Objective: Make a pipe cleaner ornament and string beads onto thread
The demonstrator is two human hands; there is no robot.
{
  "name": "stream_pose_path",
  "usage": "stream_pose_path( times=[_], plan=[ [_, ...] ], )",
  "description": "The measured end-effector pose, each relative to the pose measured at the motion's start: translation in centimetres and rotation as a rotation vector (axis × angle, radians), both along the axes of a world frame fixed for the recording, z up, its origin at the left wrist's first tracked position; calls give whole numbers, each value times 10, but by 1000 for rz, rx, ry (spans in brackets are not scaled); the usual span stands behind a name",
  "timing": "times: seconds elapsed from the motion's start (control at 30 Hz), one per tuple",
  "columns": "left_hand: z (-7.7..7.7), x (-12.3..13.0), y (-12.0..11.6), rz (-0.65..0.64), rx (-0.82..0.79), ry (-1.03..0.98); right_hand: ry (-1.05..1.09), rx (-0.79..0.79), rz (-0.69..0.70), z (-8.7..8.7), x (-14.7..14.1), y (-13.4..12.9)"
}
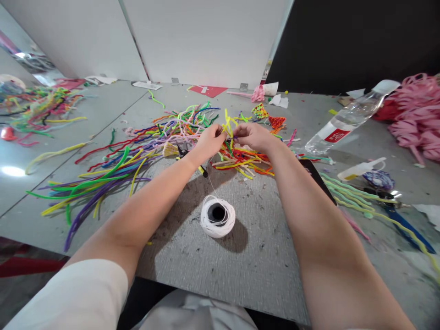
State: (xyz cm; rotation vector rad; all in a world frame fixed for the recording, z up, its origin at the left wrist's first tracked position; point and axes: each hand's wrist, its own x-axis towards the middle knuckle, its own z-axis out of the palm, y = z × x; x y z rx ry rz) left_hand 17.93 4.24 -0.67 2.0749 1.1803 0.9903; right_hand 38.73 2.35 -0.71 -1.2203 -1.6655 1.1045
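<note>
My left hand and my right hand are close together over a heap of cut pipe cleaners. Both have their fingers pinched around a bent yellow pipe cleaner, whose ends stick up between them. Just in front of my forearms stands a spool of white string. From its top a thin strand runs up toward my left hand, where I lose sight of it. A small tool with a black and yellow handle lies partly hidden under my left wrist.
Long coloured pipe cleaners spread across the table's left side. To the right are a tilted clear water bottle, a small glue bottle, blue-handled scissors and pink ribbon bundles. White panels stand behind.
</note>
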Motion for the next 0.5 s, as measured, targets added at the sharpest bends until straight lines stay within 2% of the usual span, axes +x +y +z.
stream_pose_path(
  times=[0.13, 0.3, 0.5],
  plan=[
    [-3, 0, 2, -26, 2, -45, -31, 49, -30, -2, -5, 0],
    [-5, -4, 0, -165, -6, -74, -52, 107, -89, -7, -14, -1],
    [2, -8, -4, -116, 74, 82, -134, 208, -114, -10, -14, 2]
  ],
)
